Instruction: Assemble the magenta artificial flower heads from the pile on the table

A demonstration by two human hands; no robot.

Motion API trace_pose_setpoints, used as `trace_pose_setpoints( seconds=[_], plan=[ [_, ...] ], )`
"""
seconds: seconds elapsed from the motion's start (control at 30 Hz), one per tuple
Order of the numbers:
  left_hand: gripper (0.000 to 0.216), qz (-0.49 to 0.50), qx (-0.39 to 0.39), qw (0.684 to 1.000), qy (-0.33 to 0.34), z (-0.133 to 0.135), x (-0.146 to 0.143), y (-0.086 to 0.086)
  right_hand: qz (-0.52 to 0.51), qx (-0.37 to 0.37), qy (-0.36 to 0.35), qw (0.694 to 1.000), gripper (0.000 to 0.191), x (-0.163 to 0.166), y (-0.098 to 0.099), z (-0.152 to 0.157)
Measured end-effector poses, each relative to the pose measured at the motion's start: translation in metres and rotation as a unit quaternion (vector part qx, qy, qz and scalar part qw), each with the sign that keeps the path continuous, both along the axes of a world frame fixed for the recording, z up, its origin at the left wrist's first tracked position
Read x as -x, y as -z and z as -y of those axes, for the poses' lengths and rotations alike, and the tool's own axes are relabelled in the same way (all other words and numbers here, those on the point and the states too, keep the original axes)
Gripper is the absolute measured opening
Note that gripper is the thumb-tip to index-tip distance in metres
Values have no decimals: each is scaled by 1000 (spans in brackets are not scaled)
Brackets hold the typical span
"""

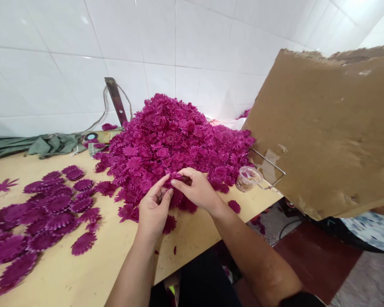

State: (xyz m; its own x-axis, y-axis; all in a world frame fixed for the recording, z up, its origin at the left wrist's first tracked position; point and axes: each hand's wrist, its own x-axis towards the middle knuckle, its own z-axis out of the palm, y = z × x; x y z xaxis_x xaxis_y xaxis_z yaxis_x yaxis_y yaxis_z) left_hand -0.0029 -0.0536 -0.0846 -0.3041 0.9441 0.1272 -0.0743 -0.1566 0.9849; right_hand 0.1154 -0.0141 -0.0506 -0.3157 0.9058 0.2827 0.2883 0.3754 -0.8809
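A big heap of magenta fabric flower pieces (pixel 176 136) rises at the back middle of the pale wooden table (pixel 92 268). Both hands work at the heap's near edge. My left hand (pixel 154 209) pinches a magenta piece between thumb and fingers. My right hand (pixel 195 187) has its fingers curled onto a flower piece at the base of the heap, fingertips nearly touching the left hand's. Flat, larger magenta petal discs (pixel 48 213) lie spread in overlapping rows on the table to the left.
A torn sheet of brown cardboard (pixel 326 132) stands at the right, past the table edge. A small clear plastic cup (pixel 248 178) sits beside a wire frame near that edge. Green cloth (pixel 35 145), a cable and a metal strip lie against the white tiled wall.
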Motion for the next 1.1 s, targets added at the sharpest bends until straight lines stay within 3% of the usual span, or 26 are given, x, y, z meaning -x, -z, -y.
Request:
trace_pose_setpoints(
  seconds=[0.2,0.37,0.47,0.63,0.8,0.97,1.1],
  plan=[
    [53,-39,-5,999,-8,5,1,-3,-40,0,38,998,11,-5,7,-9],
    [54,-42,-7,999,-10,6,0,-4,25,-95,108,989,26,-9,8,-10],
    [55,-39,3,999,4,5,0,-3,71,-124,88,986,36,-9,8,-8],
    [42,-7,20,997,70,1,1,-1,41,-38,-27,998,38,-8,2,-5],
    [30,63,30,998,11,-1,5,-1,-27,46,-59,997,45,-9,5,-10],
    [36,72,46,996,-20,-4,7,3,14,-21,53,998,37,-15,11,-28],
    [37,59,37,996,-59,-6,6,2,103,-74,204,971,33,-31,5,-44]
  ],
)
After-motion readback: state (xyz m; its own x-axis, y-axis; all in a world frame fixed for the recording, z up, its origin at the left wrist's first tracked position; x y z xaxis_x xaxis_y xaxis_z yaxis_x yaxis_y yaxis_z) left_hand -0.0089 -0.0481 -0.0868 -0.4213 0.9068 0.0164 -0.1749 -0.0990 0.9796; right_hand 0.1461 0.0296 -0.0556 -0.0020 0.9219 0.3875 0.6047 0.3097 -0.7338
